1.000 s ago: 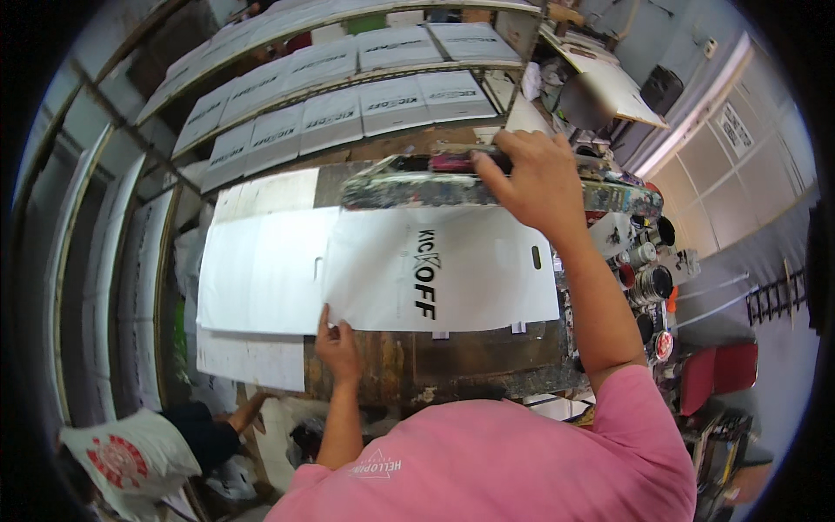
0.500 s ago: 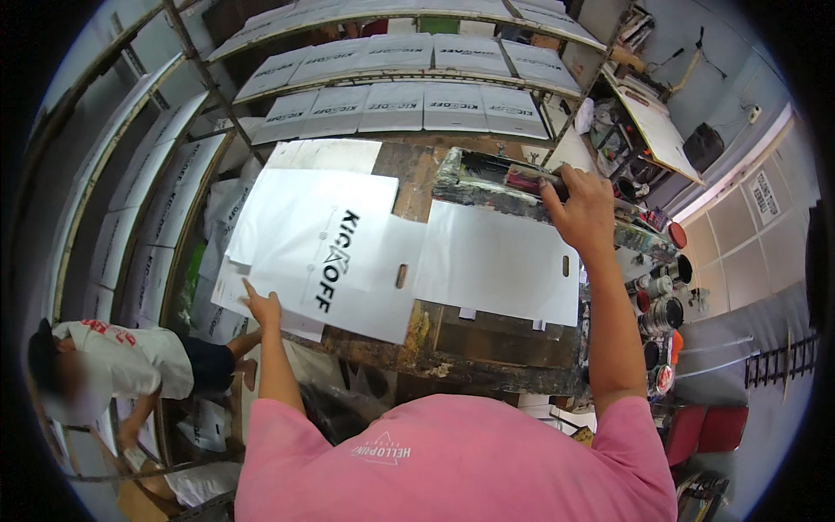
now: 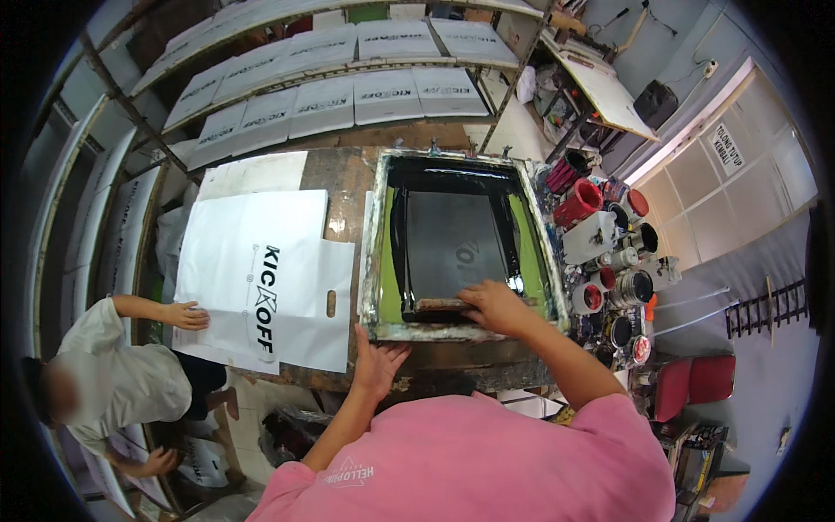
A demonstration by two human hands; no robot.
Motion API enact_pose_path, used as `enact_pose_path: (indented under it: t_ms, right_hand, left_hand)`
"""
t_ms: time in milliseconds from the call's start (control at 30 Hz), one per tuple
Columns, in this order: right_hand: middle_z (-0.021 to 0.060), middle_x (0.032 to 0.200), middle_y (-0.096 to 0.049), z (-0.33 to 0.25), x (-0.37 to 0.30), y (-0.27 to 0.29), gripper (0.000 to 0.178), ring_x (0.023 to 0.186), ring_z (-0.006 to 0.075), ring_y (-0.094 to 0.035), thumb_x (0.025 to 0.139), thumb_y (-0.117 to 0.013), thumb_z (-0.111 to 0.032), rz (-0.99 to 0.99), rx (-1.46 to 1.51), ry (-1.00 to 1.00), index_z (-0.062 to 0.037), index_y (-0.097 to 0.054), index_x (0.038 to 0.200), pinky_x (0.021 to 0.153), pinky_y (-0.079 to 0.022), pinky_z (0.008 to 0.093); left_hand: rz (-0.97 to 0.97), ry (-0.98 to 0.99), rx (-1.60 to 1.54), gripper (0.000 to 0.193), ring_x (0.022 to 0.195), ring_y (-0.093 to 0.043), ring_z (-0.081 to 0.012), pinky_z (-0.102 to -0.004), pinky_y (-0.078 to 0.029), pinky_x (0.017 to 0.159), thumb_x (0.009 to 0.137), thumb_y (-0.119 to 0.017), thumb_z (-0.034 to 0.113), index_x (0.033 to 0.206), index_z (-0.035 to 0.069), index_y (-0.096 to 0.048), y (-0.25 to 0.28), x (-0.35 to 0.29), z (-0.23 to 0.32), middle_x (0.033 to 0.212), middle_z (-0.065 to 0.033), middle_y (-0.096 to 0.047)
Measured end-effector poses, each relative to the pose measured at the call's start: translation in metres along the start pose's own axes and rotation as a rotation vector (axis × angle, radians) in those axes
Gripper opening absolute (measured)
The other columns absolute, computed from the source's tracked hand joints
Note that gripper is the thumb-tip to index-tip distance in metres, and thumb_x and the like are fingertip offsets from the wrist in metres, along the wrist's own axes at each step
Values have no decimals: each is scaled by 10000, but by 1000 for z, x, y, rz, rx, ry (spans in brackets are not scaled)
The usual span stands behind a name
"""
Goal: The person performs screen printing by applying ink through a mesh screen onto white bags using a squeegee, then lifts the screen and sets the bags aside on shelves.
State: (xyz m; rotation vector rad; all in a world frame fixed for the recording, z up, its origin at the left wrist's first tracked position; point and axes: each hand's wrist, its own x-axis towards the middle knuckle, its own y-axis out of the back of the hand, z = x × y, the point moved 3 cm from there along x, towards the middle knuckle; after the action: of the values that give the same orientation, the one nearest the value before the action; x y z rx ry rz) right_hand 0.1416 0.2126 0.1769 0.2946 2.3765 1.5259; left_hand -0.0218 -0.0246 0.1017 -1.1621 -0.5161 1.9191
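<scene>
Squeegee (image 3: 438, 305) in right fingers (image 3: 472, 294) borders frame's near edge (image 3: 444, 332), open mesh (image 3: 448, 230) beyond.

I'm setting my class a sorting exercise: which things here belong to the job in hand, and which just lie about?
Job in hand: screen-printing frame; wooden-handled squeegee, in the right hand; printed white carrier bag; red tub, perhaps for ink.

Apparently just lying about: red chair; crumpled clear plastic.

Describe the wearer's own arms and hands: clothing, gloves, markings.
Pink T-shirt with short sleeves and a small white print toward the left side; forearms bare. Left hand and right hand are ungloved, no wristwatch visible. Rings: too small to tell.
</scene>
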Motion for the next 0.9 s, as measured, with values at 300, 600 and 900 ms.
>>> enact_pose_path:
  t_ms: [300,600,900]
  right_hand:
    - [119,1123,-690,178,197,-41,402,1055,358,-652,940,-610,-157,395,-123,24,-181,-624,1342,909,-520,493]
    - [81,1020,-671,216,289,-36,296,998,317,-655,932,-700,-362,400,-208,-37,-188,-646,1165,822,-546,474]
    - [78,1076,-645,126,155,-104,512,1061,302,-611,867,-762,-407,335,-224,-20,-156,-658,1302,892,-515,481]
  left_hand:
    - [402,170,17,1189,1438,-439,-377,-530,-320,1214,829,-473,941,1615,67,-294,66,53,-52,1576,-203,-414]
    - [454,191,55,1246,1493,-373,-404,-533,-325,1214,845,-417,948,1647,24,-185,60,56,-53,1634,-232,-341]
    - [400,225,99,1263,1481,-387,-404,-529,-334,1207,827,-388,973,1620,1,-240,57,57,-42,1607,-240,-382]
